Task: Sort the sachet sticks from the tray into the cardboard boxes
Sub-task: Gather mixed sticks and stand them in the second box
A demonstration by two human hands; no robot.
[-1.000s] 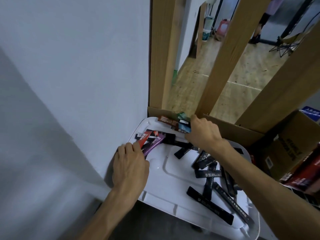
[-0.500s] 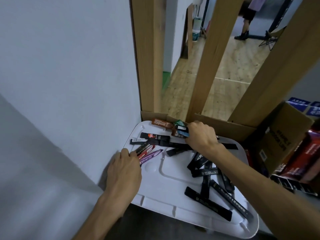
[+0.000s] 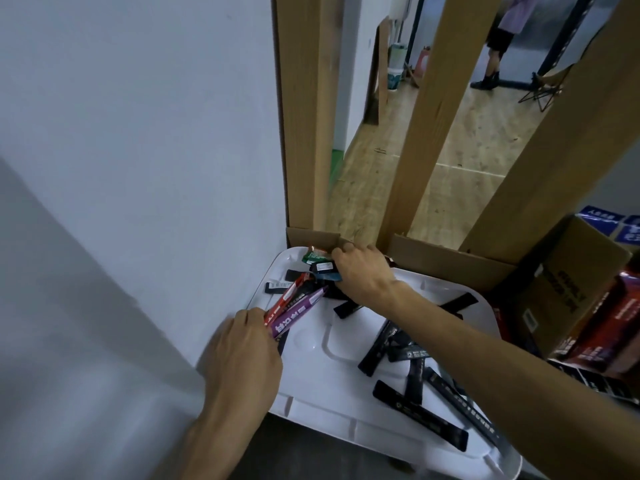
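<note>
A white plastic tray (image 3: 322, 407) holds several sachet sticks, most of them black (image 3: 419, 414). My left hand (image 3: 242, 362) grips a bunch of sticks at the tray's left edge, among them a red one (image 3: 285, 301) and a purple one (image 3: 299, 315), lifted and tilted up to the right. My right hand (image 3: 363, 275) reaches to the tray's far side and holds a clutch of short sachets, green (image 3: 311, 254), black and blue (image 3: 325, 268). A cardboard box (image 3: 568, 289) stands at the right, with red packets (image 3: 609, 330) beside it.
A grey wall runs along the left. Wooden posts (image 3: 433, 126) and low cardboard flaps (image 3: 446, 259) stand just behind the tray. Beyond them lies a wood floor where a person's legs (image 3: 495, 53) and a folding chair show. The tray's near edge overhangs a dark surface.
My left hand has closed round the red and purple sticks and lifted them off the tray. My right hand has gathered the short sachets at the far edge.
</note>
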